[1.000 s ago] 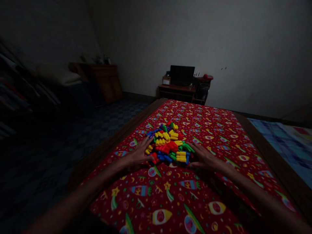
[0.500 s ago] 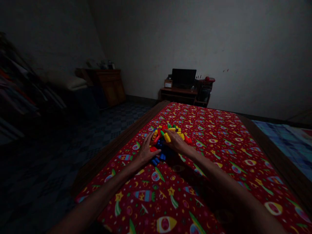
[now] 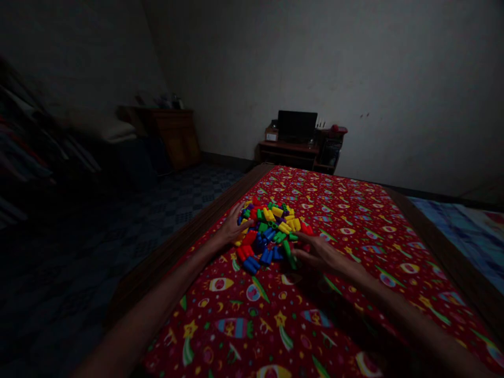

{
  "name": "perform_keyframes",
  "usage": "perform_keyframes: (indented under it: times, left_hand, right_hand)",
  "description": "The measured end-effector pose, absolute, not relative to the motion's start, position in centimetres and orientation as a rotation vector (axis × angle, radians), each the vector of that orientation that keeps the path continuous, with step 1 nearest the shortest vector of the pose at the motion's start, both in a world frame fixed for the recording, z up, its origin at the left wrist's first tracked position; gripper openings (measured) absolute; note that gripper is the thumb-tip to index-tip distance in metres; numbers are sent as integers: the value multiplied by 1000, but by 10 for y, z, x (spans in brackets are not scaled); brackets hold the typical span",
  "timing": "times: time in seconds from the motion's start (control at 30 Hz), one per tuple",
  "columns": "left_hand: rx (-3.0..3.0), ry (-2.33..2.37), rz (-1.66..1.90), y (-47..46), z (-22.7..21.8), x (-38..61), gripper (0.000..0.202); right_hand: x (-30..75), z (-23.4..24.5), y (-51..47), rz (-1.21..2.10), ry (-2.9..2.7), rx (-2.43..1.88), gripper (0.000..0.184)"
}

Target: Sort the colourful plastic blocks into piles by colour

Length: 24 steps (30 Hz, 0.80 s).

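Though pretty dim in here, can just make out the left fingers (image 3: 241, 212) splayed flat and wide open against the far-left edge of the pile of plastic blocks (image 3: 271, 231), gripping nothing; same story on the other side with the right fingers (image 3: 300, 237), loosely curled and mostly open, tips touching the near-right edge beside a green piece (image 3: 287, 248), no block clearly pinched as far as can be told; so left hand (image 3: 231, 228) and right hand (image 3: 321, 255) bracketing the heap from both sides, palms down on the red patterned cloth (image 3: 315, 320); looks like a corralling step, hemming loose red, yellow, blue and green pieces into one mound rather than lifting any; pile itself lying toward the left of the cloth, near the wooden table edge (image 3: 185, 239); reckon any next move calls for gentle inward pressure from both palms, keeping low to avoid rolling pieces off that left edge, or else a proper two-finger pinch to single one out; further out, checkered floor (image 3: 189, 191), a wooden cabinet (image 3: 177, 134), a dark monitor (image 3: 297, 126) on a low desk (image 3: 291, 149) against the wall (image 3: 394, 79), and blue bedding (image 3: 464, 226) off to the right
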<state>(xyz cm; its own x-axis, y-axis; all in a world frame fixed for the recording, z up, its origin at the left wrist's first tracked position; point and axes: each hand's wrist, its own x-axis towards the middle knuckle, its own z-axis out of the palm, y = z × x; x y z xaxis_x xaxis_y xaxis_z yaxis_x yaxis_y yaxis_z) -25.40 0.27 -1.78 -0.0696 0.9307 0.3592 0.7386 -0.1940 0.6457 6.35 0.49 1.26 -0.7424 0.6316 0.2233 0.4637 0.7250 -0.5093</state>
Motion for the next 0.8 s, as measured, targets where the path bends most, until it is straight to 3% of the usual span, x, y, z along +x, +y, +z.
perform_keyframes:
  times: [0.1,0.2,0.4,0.53,0.8]
  left_hand:
    - [1968,1745,1016,25,-13,-246,76]
    - [2016,1699,932,37,-9,-235,68]
    - [2300,1613,996,8,6,-213,44]
    - [2490,1358,784,-19,15,-193,42]
    - [2263,1758,915,-5,10,-214,21]
  right_hand:
    - [63,-13,-18,459,-2616,-754,53]
    - [53,-23,-20,377,-2549,-729,45]
    - [43,-7,-2,429,-2330,-782,39]
    - [30,0,1,588,-2244,-774,38]
    - [40,1,33,607,-2050,-978,39]
